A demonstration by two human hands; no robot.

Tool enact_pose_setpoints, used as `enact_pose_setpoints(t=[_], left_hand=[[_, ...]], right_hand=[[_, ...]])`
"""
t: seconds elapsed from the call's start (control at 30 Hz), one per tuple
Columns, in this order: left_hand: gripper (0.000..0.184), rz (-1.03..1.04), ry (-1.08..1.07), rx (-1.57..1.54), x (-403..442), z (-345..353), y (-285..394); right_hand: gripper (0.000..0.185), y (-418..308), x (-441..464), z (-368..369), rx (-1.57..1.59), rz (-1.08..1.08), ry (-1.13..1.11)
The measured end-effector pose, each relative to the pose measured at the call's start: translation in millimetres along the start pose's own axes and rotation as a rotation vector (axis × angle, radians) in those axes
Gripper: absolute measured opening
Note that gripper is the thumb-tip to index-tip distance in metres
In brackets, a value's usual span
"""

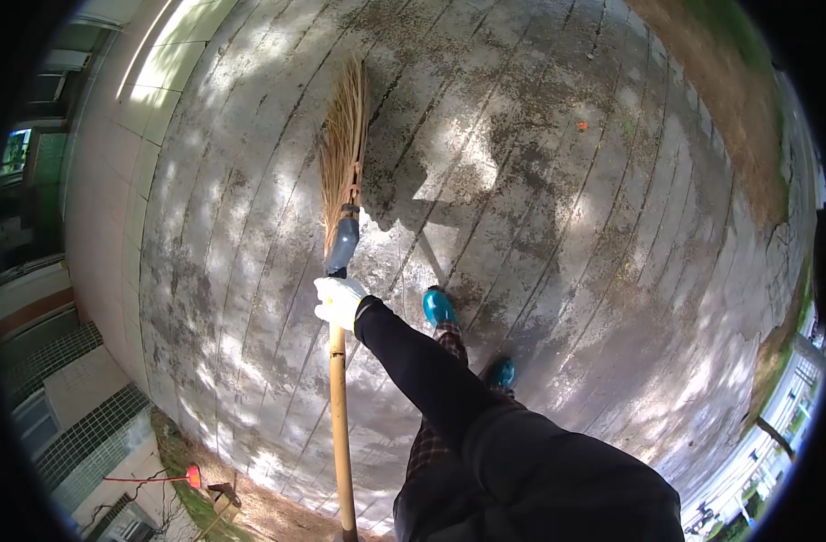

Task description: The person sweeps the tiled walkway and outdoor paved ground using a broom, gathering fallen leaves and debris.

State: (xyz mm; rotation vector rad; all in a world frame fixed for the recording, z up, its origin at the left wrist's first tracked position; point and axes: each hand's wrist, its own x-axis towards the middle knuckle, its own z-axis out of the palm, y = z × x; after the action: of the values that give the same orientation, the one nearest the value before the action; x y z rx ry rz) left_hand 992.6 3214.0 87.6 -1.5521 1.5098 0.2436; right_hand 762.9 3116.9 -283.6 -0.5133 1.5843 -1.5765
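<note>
My right hand (pixel 340 303), in a white glove, is closed around the shaft of a broom, at the upper end of its light wooden handle (pixel 340 406). Just beyond the glove is a dark grey wrapped joint (pixel 345 240). The long straw bristles (pixel 345 135) fan out past it over the paving. A black sleeve (pixel 422 357) runs from the lower right to the glove. The handle reaches down to the bottom edge of the view. No part of my left hand shows.
Cracked paving (pixel 558 244) carries scattered debris and an orange leaf (pixel 582 126). My teal shoes (pixel 438 307) stand right of the broom. A building wall (pixel 115 172) edges the left side; bare soil (pixel 729 108) lies upper right. A red object (pixel 193 476) sits lower left.
</note>
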Motion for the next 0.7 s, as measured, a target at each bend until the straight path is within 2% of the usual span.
enact_pose_setpoints(t=[0.03,0.07,0.1,0.13,0.2,0.23,0.3,0.33,0.37,0.4,0.5,0.57,0.6,0.67,0.7], left_hand=[[0.041,-0.013,-0.254,0.05,19,-25,5],[0.04,0.062,-0.323,0.207,31,-38,12],[0.038,0.183,-0.307,0.233,40,-46,7],[0.036,0.31,-0.289,0.25,51,-51,-4],[0.029,0.465,-0.288,0.283,94,-41,-38],[0.023,0.55,-0.258,0.312,93,-66,-6],[0.02,0.741,-0.218,0.537,97,-90,47],[0.02,0.809,-0.204,0.519,94,-101,70],[0.021,0.882,-0.184,0.502,92,-109,95],[0.021,0.959,-0.165,0.487,93,-113,115],[0.025,1.141,-0.024,0.42,170,-64,98],[0.028,0.859,0.024,0.313,224,-25,59],[0.03,0.72,0.062,0.253,247,-12,44],[0.03,0.59,0.132,0.248,243,-21,37],[0.03,0.544,0.14,0.257,227,-29,37]], right_hand=[[0.019,18,-5,-16,0.3,0.17,0.04],[0.015,23,-11,-35,0.606,0.326,0.133],[0.014,25,-26,-55,0.915,0.554,0.271],[0.016,12,-42,-79,1.225,0.751,0.504],[0.014,14,-91,-120,1.018,0.839,0.733],[0.021,22,-125,-142,1.099,0.745,0.807],[0.029,61,-189,-200,1.207,0.778,0.933],[0.029,59,-215,-221,1.028,0.78,1.076],[0.029,55,-241,-248,1.007,0.889,1.18],[0.029,37,-258,-261,0.966,0.884,1.239],[0.031,36,-289,-278,1.095,0.774,1.416],[0.033,-20,-245,-260,1.212,0.745,1.531],[0.032,-24,-230,-255,1.349,0.713,1.44],[0.027,-48,-181,-236,1.337,0.617,1.221],[0.023,-78,-153,-231,1.292,0.708,1.138]])
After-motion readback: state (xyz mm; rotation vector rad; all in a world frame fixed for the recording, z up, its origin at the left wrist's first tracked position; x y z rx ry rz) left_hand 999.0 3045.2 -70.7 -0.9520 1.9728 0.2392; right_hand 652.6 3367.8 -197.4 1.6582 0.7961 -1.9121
